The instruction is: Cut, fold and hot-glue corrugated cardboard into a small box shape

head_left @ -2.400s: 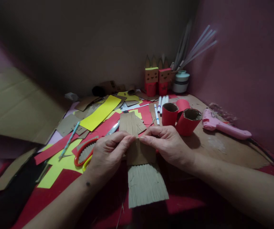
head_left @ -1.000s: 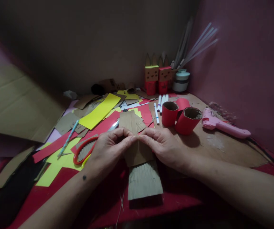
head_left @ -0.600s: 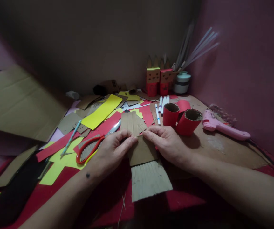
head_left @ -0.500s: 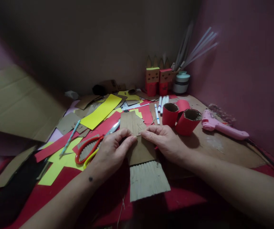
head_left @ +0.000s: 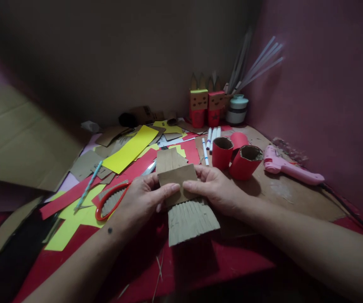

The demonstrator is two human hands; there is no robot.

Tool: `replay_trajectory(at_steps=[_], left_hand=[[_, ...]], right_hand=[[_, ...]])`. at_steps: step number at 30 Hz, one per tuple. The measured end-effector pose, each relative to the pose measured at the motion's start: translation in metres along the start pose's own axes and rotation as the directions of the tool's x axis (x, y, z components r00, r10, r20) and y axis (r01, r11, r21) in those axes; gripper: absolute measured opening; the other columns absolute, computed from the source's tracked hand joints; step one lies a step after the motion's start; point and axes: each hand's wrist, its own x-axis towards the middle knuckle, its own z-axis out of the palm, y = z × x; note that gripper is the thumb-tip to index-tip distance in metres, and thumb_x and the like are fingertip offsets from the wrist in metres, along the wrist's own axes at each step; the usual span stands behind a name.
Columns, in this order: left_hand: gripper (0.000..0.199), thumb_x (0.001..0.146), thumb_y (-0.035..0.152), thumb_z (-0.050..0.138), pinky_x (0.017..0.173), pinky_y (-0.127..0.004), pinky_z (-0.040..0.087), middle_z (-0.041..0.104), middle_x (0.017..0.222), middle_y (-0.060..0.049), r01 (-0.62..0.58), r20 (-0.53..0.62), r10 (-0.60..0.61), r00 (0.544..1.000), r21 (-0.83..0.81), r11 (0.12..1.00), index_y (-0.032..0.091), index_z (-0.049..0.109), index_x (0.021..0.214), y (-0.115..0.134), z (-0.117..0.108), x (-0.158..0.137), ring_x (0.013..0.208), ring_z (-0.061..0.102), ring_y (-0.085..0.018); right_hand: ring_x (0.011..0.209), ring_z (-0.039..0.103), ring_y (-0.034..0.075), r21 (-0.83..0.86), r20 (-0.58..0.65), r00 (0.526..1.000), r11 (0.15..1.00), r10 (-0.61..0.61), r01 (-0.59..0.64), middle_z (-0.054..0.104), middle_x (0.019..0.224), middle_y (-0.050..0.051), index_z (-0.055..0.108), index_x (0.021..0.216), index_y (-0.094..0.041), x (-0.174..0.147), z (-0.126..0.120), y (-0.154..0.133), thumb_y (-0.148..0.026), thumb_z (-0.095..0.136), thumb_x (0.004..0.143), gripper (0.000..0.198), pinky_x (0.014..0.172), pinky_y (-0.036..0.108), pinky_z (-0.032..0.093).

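Between both hands I hold a strip of cardboard [head_left: 179, 174] over the near part of the table. It has a smooth brown middle, and its near end [head_left: 192, 223] shows bare ribbed corrugation. My left hand [head_left: 148, 195] grips the left edge, thumb flat on top and fingers underneath. My right hand [head_left: 213, 187] pinches the right edge the same way, the two thumbs nearly touching. Scissors with a red handle [head_left: 107, 206] lie beside and partly under my left wrist, their blades mostly hidden. Just past my right hand stand red cardboard cups [head_left: 246, 164].
A pink glue gun [head_left: 290, 168] lies at the right, its cord running off. Markers [head_left: 204, 151], yellow paper [head_left: 131, 149] and cardboard scraps cover the back. A striped pencil [head_left: 88, 187] lies left. Decorated box figures [head_left: 198, 105] and a lidded jar [head_left: 237, 110] stand by the wall.
The cardboard strip has tilted and bent in my hands, its ribbed end rising. My thumbs have moved from pinching the edges to pressing flat on its middle. The view has shifted slightly.
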Motion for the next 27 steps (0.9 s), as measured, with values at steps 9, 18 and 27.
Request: replay_trajectory(at_steps=[9,18,27], left_hand=[[0.025,0.076,0.039,0.068,0.049,-0.023,0.045,0.069,0.067,0.0,-0.019,-0.035,0.017,0.999,-0.053,0.998,0.017,0.067,0.088,-0.005,0.003,0.0,0.055,0.059,-0.014],[0.02,0.078,0.038,0.067,0.04,-0.021,0.034,0.049,0.044,0.007,-0.045,0.001,0.045,0.999,-0.046,0.998,0.018,0.064,0.079,-0.009,0.003,-0.002,0.039,0.04,-0.009],[0.028,0.082,0.042,0.063,0.07,-0.03,0.052,0.073,0.087,-0.006,-0.259,-0.145,0.296,0.944,0.23,0.938,0.018,0.067,0.096,-0.022,-0.003,0.002,0.078,0.065,-0.021]], right_hand=[[0.091,0.06,0.013,-0.191,0.074,0.997,0.98,-0.032,0.046,0.064,0.104,0.002,0.052,0.122,-0.02,-0.004,0.0,0.003,-0.016,0.061,0.083,0.04,0.076,0.025,0.048],[0.074,0.063,0.014,0.039,0.012,0.997,0.996,0.082,-0.083,0.066,0.084,0.002,0.059,0.118,-0.022,-0.004,-0.003,0.005,-0.039,0.056,0.09,0.032,0.071,0.028,0.051],[0.066,0.065,0.014,0.22,0.008,0.984,0.959,0.18,-0.177,0.069,0.078,0.002,0.061,0.109,-0.017,0.001,-0.005,0.003,-0.023,0.065,0.08,0.03,0.068,0.027,0.051]])
